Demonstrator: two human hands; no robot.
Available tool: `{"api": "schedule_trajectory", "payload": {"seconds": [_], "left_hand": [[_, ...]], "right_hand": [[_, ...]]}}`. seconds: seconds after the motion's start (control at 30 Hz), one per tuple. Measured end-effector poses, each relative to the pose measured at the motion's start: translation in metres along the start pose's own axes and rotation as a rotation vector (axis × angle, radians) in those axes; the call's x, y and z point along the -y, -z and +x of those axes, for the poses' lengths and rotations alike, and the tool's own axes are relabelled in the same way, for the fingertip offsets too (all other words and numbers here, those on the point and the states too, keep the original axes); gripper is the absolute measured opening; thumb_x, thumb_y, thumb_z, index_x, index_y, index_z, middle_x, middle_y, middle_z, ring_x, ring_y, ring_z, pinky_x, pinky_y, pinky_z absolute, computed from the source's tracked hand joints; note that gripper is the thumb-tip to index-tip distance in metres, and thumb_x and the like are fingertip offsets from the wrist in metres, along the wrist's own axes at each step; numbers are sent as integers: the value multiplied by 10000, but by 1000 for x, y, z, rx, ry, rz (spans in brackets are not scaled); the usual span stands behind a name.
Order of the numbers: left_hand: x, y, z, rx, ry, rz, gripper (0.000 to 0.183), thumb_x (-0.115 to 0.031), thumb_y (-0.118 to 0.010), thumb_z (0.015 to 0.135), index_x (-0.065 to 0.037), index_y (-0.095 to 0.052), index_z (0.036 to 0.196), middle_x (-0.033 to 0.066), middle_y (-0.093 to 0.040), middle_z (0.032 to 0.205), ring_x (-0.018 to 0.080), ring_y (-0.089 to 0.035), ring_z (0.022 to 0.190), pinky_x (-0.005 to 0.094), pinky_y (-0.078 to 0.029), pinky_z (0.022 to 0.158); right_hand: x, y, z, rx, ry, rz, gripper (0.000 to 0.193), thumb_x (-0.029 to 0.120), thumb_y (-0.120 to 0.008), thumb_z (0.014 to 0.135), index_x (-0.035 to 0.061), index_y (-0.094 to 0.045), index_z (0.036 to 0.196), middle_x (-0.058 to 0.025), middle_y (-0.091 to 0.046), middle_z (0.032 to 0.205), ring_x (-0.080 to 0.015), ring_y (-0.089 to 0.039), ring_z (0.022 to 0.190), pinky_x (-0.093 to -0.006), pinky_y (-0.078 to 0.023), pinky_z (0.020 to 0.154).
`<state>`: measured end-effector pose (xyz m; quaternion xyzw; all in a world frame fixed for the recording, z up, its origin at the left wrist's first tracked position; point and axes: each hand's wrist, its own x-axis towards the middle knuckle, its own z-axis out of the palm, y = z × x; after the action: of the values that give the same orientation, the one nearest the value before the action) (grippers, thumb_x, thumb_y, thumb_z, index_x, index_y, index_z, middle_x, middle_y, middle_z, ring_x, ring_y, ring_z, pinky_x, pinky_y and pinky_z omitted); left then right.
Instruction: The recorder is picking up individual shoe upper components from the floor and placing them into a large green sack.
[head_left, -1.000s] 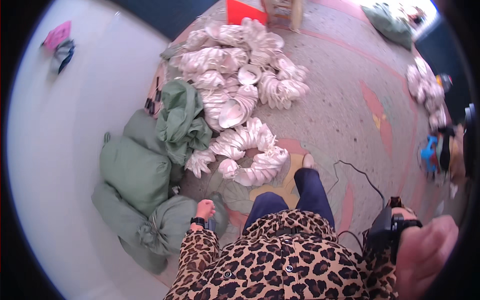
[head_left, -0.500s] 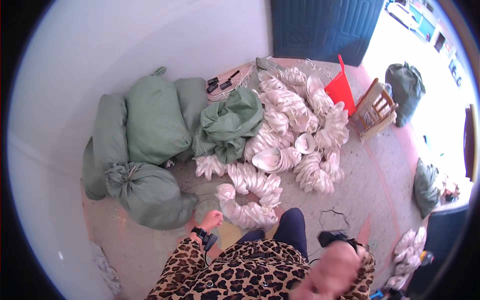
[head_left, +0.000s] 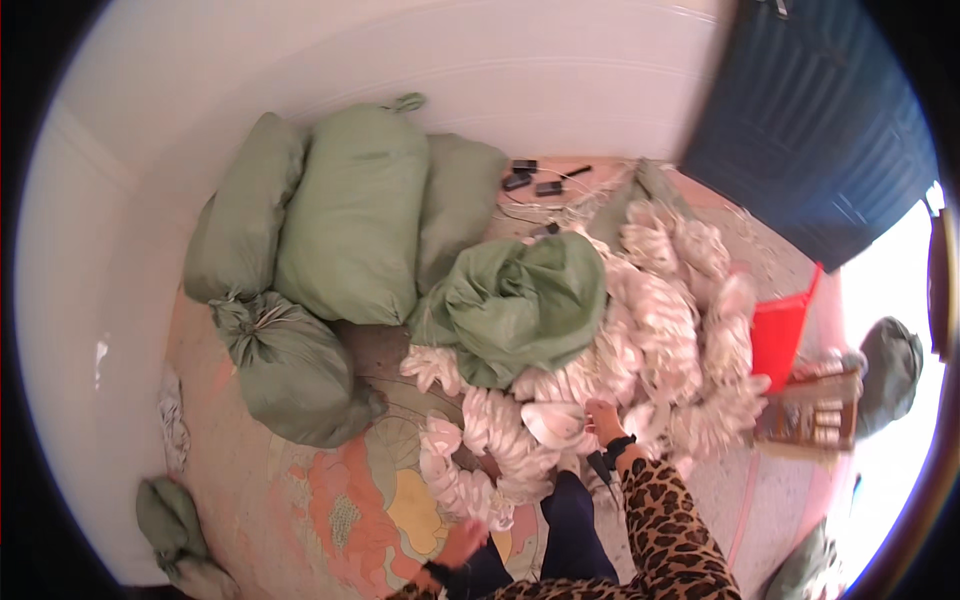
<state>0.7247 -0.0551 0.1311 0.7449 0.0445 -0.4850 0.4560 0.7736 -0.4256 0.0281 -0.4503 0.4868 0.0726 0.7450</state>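
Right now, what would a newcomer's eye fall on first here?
The big heap of pale bundles at centre, with a rumpled green sack on its left part and the right hand at its near side. Then the plump green sacks at upper left, and the bright red object at right.

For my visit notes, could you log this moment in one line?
left hand: blurred, near white bundles | right hand: near white bundles, contact unclear | rest: stuffed green sacks, blue door
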Motion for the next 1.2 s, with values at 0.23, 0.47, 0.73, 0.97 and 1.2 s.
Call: {"api": "schedule_trajectory", "payload": {"seconds": [0.23,0.47,0.73,0.97,1.2], "left_hand": [[32,-39,-68,-289,283,-83,218,-205,-489,796,-4,-502,880,107,-495,790,184,-478,666,335,-420,594],[30,-67,-84,-472,566,-457,190,-182,-485,789,-4,-507,853,93,-504,800,162,-494,687,306,-439,608],[36,-38,-34,-583,348,-799,325,-312,-478,823,-63,-469,1032,73,-554,811,185,-570,690,326,-478,629],[-14,44,39,-110,222,-1414,408,-307,-459,842,-45,-387,1146,74,-499,1084,208,-495,983,352,-432,792],[-89,66,-57,-370,-313,-1027,333,-161,-523,810,15,-456,1085,82,-531,1029,167,-516,917,285,-413,790]], "right_hand": [[24,-35,149,-150,1,41,435,402,-581,722,114,-471,1029,-11,-496,853,-151,-489,741,-291,-406,533],[32,-48,243,-254,20,137,410,300,-654,671,102,-486,989,-1,-530,849,-194,-496,699,-326,-405,583],[-7,-129,-21,1182,34,-889,233,149,-503,770,31,-556,963,-59,-574,941,-172,-508,897,-299,-370,816],[-33,-70,-211,1632,-411,-1088,488,286,-584,699,-38,-477,1048,-104,-554,986,-158,-489,877,-287,-396,768],[-67,-22,-141,1335,197,-1202,219,182,-599,666,30,-579,821,-128,-554,897,-272,-513,841,-318,-409,751]]}}
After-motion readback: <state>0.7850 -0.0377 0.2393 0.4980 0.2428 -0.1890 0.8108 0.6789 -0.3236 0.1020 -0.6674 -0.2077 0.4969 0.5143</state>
